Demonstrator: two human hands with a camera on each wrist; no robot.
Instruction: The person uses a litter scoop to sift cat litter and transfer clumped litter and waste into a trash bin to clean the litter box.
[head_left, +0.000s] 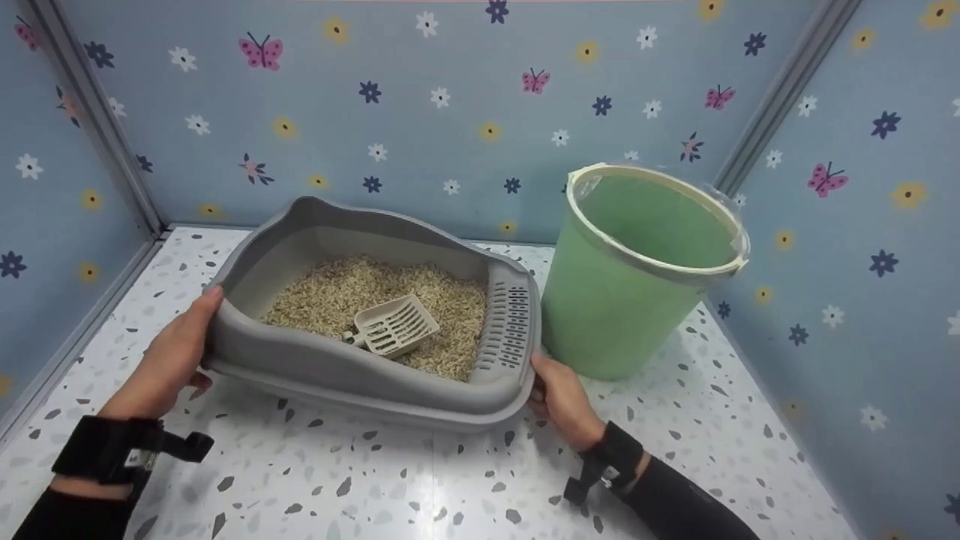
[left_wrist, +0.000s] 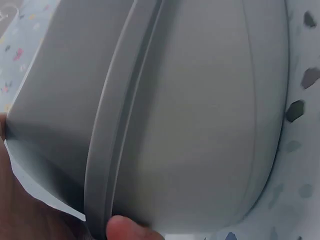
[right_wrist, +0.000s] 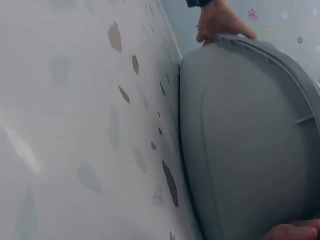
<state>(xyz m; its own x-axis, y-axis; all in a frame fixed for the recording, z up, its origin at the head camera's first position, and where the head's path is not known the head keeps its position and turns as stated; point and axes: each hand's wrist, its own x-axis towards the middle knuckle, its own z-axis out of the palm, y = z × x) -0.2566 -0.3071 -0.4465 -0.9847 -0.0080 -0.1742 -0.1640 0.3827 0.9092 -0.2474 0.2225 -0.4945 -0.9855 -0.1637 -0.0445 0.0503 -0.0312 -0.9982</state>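
A grey litter box (head_left: 352,384), also filling much of the left wrist view (left_wrist: 200,110) and right wrist view (right_wrist: 245,130), stands slightly askew on the table. Inside it lies tan pellet litter (head_left: 337,289), with a beige slotted scoop (head_left: 397,326) on top, handle toward the near wall. My left hand (head_left: 169,360) grips the box's left end, thumb up at the upper rim and a finger under the lower ledge. At the right front corner my right hand (head_left: 566,397) holds the edge, its fingers partly hidden beneath. Whether the base rests fully on the table I cannot tell.
A green bin (head_left: 622,315) with a cream rim and a clear liner stands just right of the box, close to its perforated end. Blue flowered panels (head_left: 450,112) enclose the speckled white table (head_left: 390,487) at the back and both sides.
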